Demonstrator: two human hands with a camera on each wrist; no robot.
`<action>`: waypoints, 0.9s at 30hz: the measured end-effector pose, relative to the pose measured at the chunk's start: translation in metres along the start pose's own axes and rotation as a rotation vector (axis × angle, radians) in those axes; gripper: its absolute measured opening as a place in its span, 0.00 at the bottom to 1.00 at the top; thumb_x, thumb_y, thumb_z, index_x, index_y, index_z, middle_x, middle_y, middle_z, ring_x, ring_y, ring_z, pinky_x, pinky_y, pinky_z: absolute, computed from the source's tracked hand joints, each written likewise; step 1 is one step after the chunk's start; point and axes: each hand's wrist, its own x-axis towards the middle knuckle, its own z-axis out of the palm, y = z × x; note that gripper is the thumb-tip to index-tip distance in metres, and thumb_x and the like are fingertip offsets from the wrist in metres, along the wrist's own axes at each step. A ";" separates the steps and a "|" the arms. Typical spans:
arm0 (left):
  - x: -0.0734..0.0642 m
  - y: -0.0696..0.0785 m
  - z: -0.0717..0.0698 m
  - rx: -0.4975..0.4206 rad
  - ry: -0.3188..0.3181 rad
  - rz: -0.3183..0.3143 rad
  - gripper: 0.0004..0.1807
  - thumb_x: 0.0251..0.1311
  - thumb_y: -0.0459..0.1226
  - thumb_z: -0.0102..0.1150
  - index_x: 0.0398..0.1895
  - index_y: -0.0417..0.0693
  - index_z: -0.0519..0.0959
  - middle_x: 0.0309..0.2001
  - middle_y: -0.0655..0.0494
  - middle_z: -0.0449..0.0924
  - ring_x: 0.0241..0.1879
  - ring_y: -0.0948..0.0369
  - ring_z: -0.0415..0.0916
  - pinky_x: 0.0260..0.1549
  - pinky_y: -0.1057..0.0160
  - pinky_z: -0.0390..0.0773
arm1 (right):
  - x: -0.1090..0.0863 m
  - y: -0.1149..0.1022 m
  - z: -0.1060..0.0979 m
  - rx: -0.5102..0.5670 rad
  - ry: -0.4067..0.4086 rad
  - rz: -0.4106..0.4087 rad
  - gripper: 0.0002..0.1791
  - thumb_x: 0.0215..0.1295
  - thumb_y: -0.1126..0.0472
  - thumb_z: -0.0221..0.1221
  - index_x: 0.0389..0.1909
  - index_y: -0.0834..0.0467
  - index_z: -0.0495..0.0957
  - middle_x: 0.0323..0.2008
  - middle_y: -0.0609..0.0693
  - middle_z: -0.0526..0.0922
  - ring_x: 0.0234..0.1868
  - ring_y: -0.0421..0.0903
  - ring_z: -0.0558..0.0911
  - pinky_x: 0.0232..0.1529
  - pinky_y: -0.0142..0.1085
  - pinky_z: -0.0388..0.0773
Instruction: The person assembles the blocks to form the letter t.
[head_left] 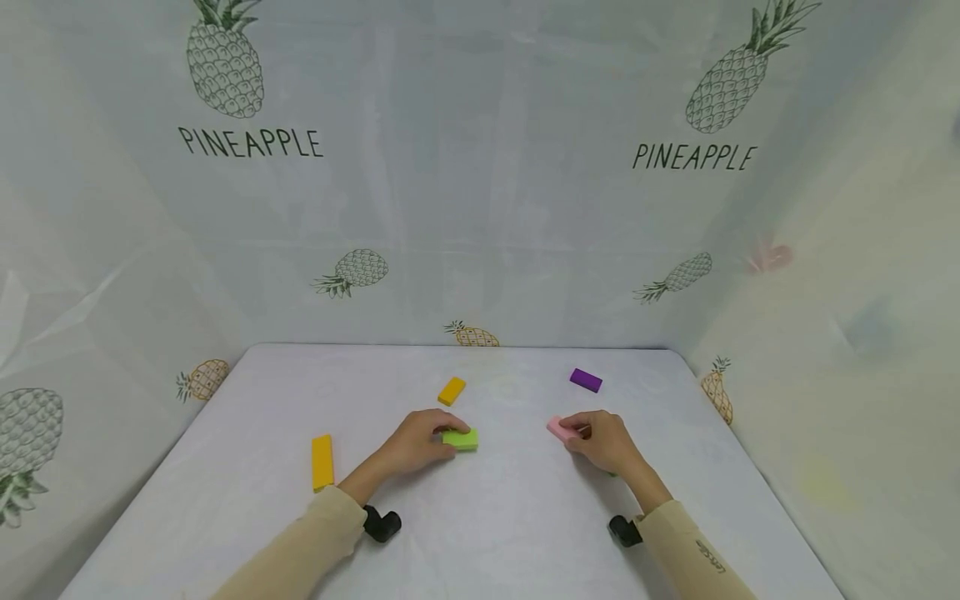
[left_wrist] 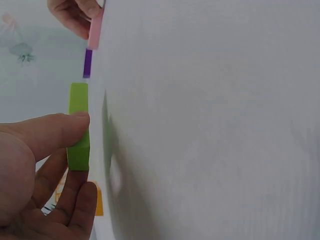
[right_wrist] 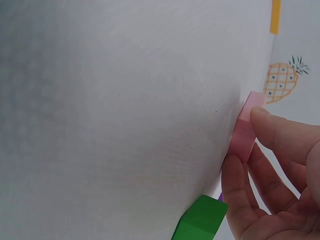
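Observation:
My left hand [head_left: 420, 442] pinches a lime-green block [head_left: 463, 439] between thumb and fingers. In the left wrist view the lime-green block [left_wrist: 78, 105] stands off from its shadow on the table. To the right, my right hand [head_left: 606, 439] grips a pink block [head_left: 561, 429] by its near end. The right wrist view puts the thumb on one face of the pink block [right_wrist: 245, 127] and fingertips at its lower end, close to the tabletop. A dark green block [right_wrist: 202, 219] lies by that hand, mostly hidden under it in the head view.
A small yellow block [head_left: 452, 391] lies beyond my left hand, and a purple block [head_left: 586, 380] beyond my right. A longer yellow block [head_left: 322, 462] rests left of my left forearm. Pineapple-printed sheeting [head_left: 480, 192] surrounds the white table [head_left: 510, 533] at the back and sides.

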 end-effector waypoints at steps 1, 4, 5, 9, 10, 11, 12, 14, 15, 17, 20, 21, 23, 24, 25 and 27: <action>0.001 0.001 0.002 0.006 -0.003 -0.003 0.20 0.63 0.31 0.73 0.56 0.57 0.88 0.56 0.64 0.86 0.57 0.59 0.80 0.61 0.52 0.80 | 0.000 0.000 0.000 0.000 0.000 0.000 0.16 0.64 0.66 0.73 0.53 0.57 0.90 0.46 0.51 0.90 0.42 0.45 0.85 0.44 0.42 0.86; 0.005 0.002 0.007 0.017 -0.015 -0.009 0.19 0.63 0.32 0.73 0.56 0.57 0.87 0.56 0.64 0.86 0.57 0.60 0.79 0.61 0.53 0.80 | 0.000 0.001 0.000 -0.002 0.001 0.000 0.16 0.64 0.66 0.73 0.53 0.57 0.90 0.46 0.52 0.90 0.42 0.45 0.85 0.44 0.42 0.86; 0.006 0.003 0.008 0.011 -0.019 -0.017 0.19 0.64 0.32 0.73 0.56 0.58 0.87 0.56 0.64 0.85 0.57 0.60 0.79 0.61 0.53 0.80 | 0.000 0.001 0.000 -0.003 0.001 0.000 0.16 0.64 0.66 0.73 0.53 0.57 0.90 0.46 0.52 0.90 0.42 0.45 0.85 0.44 0.42 0.86; 0.009 0.004 0.012 0.018 -0.030 -0.021 0.19 0.64 0.33 0.73 0.56 0.59 0.87 0.56 0.65 0.85 0.57 0.60 0.79 0.61 0.52 0.79 | 0.000 0.002 0.000 -0.002 0.001 0.001 0.16 0.64 0.67 0.73 0.53 0.57 0.90 0.47 0.52 0.90 0.42 0.45 0.85 0.45 0.42 0.87; 0.010 0.003 0.014 0.023 -0.031 -0.020 0.19 0.65 0.33 0.73 0.56 0.60 0.87 0.56 0.65 0.85 0.57 0.60 0.79 0.61 0.51 0.79 | 0.000 0.002 0.000 -0.001 0.001 0.001 0.16 0.64 0.66 0.73 0.53 0.57 0.90 0.47 0.52 0.90 0.42 0.45 0.85 0.45 0.42 0.86; 0.011 0.002 0.015 0.026 -0.033 -0.027 0.18 0.65 0.34 0.73 0.56 0.60 0.87 0.56 0.65 0.85 0.57 0.61 0.79 0.62 0.52 0.79 | 0.000 0.002 0.000 -0.003 0.000 -0.001 0.16 0.64 0.66 0.73 0.53 0.57 0.90 0.47 0.52 0.90 0.42 0.45 0.85 0.45 0.42 0.86; 0.011 0.001 0.016 0.034 -0.034 -0.027 0.18 0.65 0.34 0.73 0.56 0.61 0.87 0.56 0.66 0.85 0.57 0.61 0.79 0.62 0.52 0.79 | 0.001 0.002 0.000 -0.004 -0.001 -0.003 0.16 0.64 0.66 0.73 0.53 0.57 0.90 0.47 0.52 0.90 0.42 0.45 0.85 0.45 0.42 0.86; 0.012 -0.001 0.018 0.044 -0.036 -0.028 0.18 0.66 0.34 0.73 0.56 0.61 0.87 0.56 0.66 0.85 0.57 0.61 0.78 0.62 0.52 0.79 | 0.001 0.001 0.000 -0.005 -0.002 -0.004 0.16 0.64 0.66 0.73 0.53 0.57 0.90 0.47 0.52 0.90 0.42 0.45 0.85 0.45 0.41 0.86; 0.012 -0.002 0.019 0.049 -0.036 -0.029 0.18 0.66 0.34 0.72 0.56 0.62 0.87 0.56 0.66 0.85 0.56 0.62 0.78 0.62 0.52 0.79 | 0.001 0.000 0.000 -0.005 -0.002 -0.004 0.16 0.64 0.66 0.73 0.53 0.57 0.90 0.47 0.52 0.90 0.42 0.45 0.85 0.44 0.41 0.86; 0.013 -0.002 0.020 0.054 -0.035 -0.030 0.18 0.66 0.34 0.72 0.56 0.62 0.87 0.56 0.66 0.85 0.56 0.62 0.78 0.62 0.53 0.79 | 0.001 -0.001 -0.001 -0.007 -0.001 -0.008 0.16 0.64 0.66 0.73 0.53 0.57 0.90 0.46 0.52 0.90 0.42 0.45 0.85 0.43 0.40 0.86; 0.013 -0.002 0.020 0.059 -0.029 -0.019 0.18 0.66 0.34 0.73 0.56 0.61 0.87 0.56 0.65 0.85 0.56 0.61 0.78 0.62 0.52 0.79 | 0.001 -0.002 -0.001 -0.006 0.001 -0.008 0.16 0.64 0.67 0.73 0.53 0.57 0.90 0.46 0.53 0.90 0.42 0.46 0.85 0.42 0.39 0.85; 0.013 -0.002 0.020 0.058 -0.029 -0.017 0.18 0.66 0.34 0.73 0.56 0.60 0.87 0.56 0.64 0.85 0.56 0.61 0.78 0.62 0.51 0.79 | 0.001 -0.002 -0.001 -0.006 0.000 -0.008 0.16 0.64 0.67 0.73 0.53 0.57 0.90 0.46 0.53 0.90 0.42 0.46 0.85 0.43 0.39 0.85; 0.012 -0.001 0.020 0.053 -0.030 -0.013 0.18 0.65 0.33 0.73 0.56 0.59 0.87 0.56 0.63 0.85 0.56 0.60 0.79 0.62 0.51 0.79 | 0.001 -0.001 0.000 -0.010 0.000 -0.010 0.16 0.64 0.67 0.73 0.53 0.57 0.90 0.47 0.53 0.90 0.42 0.46 0.85 0.43 0.40 0.86; 0.013 0.000 0.021 0.051 -0.030 -0.008 0.18 0.65 0.33 0.72 0.56 0.59 0.87 0.56 0.63 0.85 0.56 0.59 0.79 0.62 0.50 0.79 | 0.001 -0.001 0.000 -0.009 -0.001 -0.005 0.16 0.64 0.66 0.73 0.53 0.57 0.90 0.47 0.52 0.90 0.43 0.46 0.85 0.44 0.40 0.86; 0.013 0.000 0.021 0.046 -0.034 -0.014 0.18 0.66 0.33 0.72 0.56 0.59 0.87 0.56 0.63 0.85 0.57 0.60 0.79 0.63 0.51 0.78 | 0.001 0.000 0.000 -0.008 -0.001 0.001 0.16 0.64 0.66 0.73 0.53 0.57 0.90 0.47 0.52 0.90 0.43 0.46 0.85 0.45 0.41 0.86; 0.013 0.001 0.021 0.040 -0.038 -0.012 0.18 0.66 0.33 0.72 0.56 0.59 0.87 0.56 0.63 0.86 0.57 0.60 0.79 0.62 0.52 0.79 | 0.001 0.000 0.000 -0.010 -0.001 -0.003 0.16 0.64 0.66 0.73 0.53 0.57 0.90 0.48 0.52 0.90 0.43 0.46 0.85 0.45 0.42 0.86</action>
